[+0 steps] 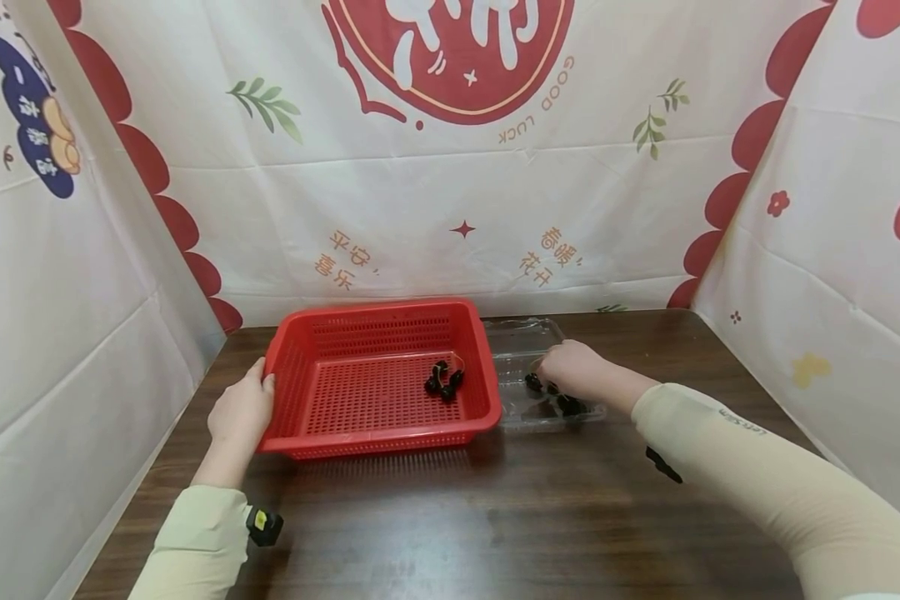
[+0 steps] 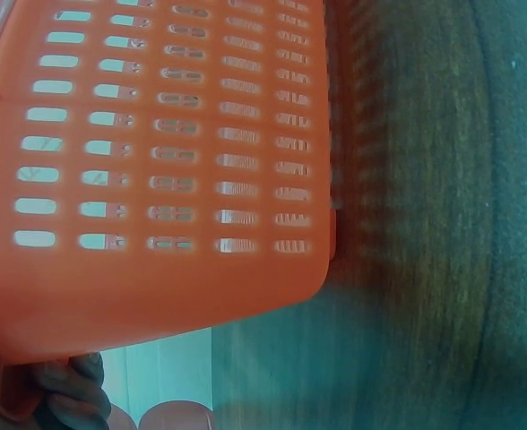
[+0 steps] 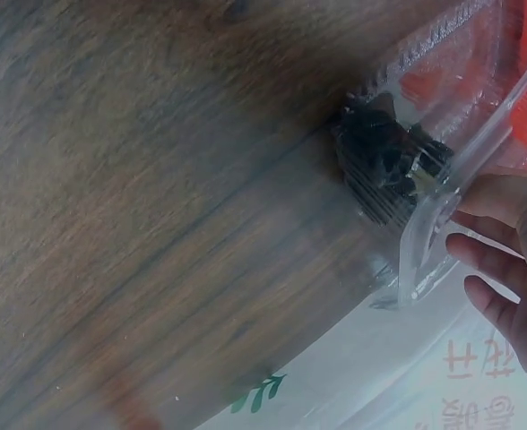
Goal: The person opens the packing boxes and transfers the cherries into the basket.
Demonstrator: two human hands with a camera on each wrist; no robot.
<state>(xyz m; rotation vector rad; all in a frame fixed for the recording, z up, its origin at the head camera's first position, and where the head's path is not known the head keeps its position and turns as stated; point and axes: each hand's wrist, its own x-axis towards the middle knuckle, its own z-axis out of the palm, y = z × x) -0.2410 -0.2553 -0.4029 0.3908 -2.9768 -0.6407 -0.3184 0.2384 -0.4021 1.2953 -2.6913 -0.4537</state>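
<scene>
My left hand [image 1: 242,408] grips the left rim of a red perforated plastic basket [image 1: 378,437], its fingers [image 2: 71,390] curled over the edge in the left wrist view. A small bunch of dark, glossy round fruits [image 1: 446,382] with thin stems lies in the basket's right part. To the right of it, my right hand [image 1: 576,369] reaches down over a clear plastic box [image 1: 513,408]. More dark fruits [image 3: 393,157] lie in that box, close to the hand. Its thumb and fingertips are hidden from the head view, so I cannot tell whether they pinch a stem.
The clear box's raised lid [image 1: 521,333] stands behind it, close against the basket's right side. Both sit toward the back of a dark wooden table [image 1: 450,525]. Printed white cloth [image 1: 435,192] hangs behind the table and along its sides.
</scene>
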